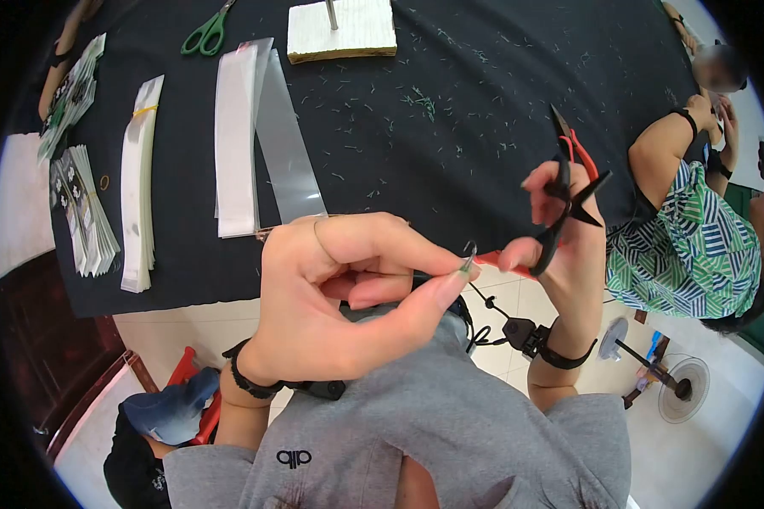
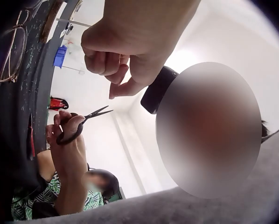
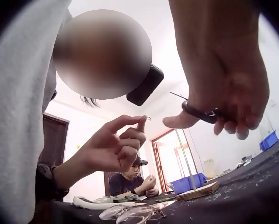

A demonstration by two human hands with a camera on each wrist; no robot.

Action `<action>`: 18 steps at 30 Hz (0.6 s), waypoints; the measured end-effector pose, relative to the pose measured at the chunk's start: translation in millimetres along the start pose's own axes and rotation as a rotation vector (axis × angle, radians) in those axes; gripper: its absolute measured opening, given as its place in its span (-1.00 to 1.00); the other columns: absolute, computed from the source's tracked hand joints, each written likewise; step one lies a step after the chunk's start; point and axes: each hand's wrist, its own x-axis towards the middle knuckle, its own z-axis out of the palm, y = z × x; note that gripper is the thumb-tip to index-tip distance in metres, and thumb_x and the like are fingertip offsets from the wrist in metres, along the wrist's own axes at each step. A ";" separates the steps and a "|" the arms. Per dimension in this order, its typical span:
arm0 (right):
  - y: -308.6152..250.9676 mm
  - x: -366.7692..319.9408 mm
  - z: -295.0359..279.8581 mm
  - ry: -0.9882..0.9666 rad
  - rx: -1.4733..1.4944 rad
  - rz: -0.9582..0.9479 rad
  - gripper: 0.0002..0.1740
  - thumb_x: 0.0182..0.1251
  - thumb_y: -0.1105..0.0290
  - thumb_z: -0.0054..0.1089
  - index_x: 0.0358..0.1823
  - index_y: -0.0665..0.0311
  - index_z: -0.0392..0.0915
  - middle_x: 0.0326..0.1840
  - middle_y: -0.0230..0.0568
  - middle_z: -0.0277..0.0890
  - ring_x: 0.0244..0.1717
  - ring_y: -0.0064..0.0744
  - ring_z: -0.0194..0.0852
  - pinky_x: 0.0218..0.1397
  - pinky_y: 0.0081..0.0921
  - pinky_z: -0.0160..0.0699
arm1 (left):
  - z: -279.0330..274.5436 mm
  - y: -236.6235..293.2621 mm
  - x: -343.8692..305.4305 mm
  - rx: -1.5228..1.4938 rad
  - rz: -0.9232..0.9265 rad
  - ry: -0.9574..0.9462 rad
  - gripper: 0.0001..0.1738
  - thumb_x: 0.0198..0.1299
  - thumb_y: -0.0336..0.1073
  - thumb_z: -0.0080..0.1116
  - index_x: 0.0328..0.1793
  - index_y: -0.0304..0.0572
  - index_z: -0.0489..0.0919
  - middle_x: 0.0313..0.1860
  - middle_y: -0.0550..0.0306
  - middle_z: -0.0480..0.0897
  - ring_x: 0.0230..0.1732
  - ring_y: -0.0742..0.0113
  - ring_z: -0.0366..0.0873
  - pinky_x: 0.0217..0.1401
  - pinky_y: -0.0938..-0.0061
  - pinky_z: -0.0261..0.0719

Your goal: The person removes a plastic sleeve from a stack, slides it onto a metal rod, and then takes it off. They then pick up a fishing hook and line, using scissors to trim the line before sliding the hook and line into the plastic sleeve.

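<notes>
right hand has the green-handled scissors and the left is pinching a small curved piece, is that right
Not the green ones: the head view shows the right hand holding black-handled scissors; the green-handled scissors lie on the table. The left hand does pinch a small curved piece.

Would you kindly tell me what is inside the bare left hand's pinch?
The bare left hand pinches a curved, silvery wire-like piece whose hooked end shows beyond the fingertips; whatever they cover cannot be seen.
</notes>
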 end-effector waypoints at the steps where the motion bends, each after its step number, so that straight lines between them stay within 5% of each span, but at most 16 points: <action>1: 4.8 0.4 1.6 -0.047 0.056 -0.083 -0.22 -0.53 0.14 0.71 -0.24 0.23 0.37 -0.46 -0.54 0.28 -0.42 -0.68 0.20 -0.36 -0.66 0.21 | 0.0 -0.2 0.4 0.004 0.021 -0.001 -0.88 -0.05 -0.64 0.22 -0.34 -0.40 0.66 -0.70 0.42 0.36 -0.65 0.77 0.09 -0.50 0.77 0.08; 5: -15.8 -1.2 13.7 -0.101 0.807 0.050 -0.46 -0.24 0.49 0.61 -0.32 0.19 0.34 -0.32 -0.22 0.49 -0.27 -0.51 0.46 -0.18 -0.55 0.43 | -1.2 -7.2 2.4 -0.028 0.085 -0.055 -0.88 0.03 -0.64 0.23 -0.27 -0.41 0.65 -0.72 0.47 0.29 -0.64 0.81 0.13 -0.55 0.79 0.03; 7: -9.6 4.1 15.6 -0.250 0.940 -0.103 -0.54 -0.17 0.64 0.46 -0.36 0.18 0.31 -0.23 -0.03 0.57 -0.21 -0.43 0.53 -0.11 -0.52 0.47 | -1.1 -6.1 2.5 -0.016 0.022 -0.109 -0.89 0.03 -0.62 0.24 -0.27 -0.40 0.65 -0.72 0.48 0.29 -0.65 0.81 0.13 -0.57 0.79 0.01; 18: -11.8 8.9 23.9 -0.229 0.905 -0.310 -0.60 -0.11 0.71 0.40 -0.38 0.21 0.32 -0.32 -0.03 0.57 -0.26 -0.41 0.58 -0.11 -0.48 0.57 | 4.0 -11.6 0.8 -0.071 0.010 -0.111 -0.88 0.04 -0.61 0.24 -0.25 -0.38 0.65 -0.72 0.50 0.31 -0.64 0.83 0.15 -0.58 0.79 0.02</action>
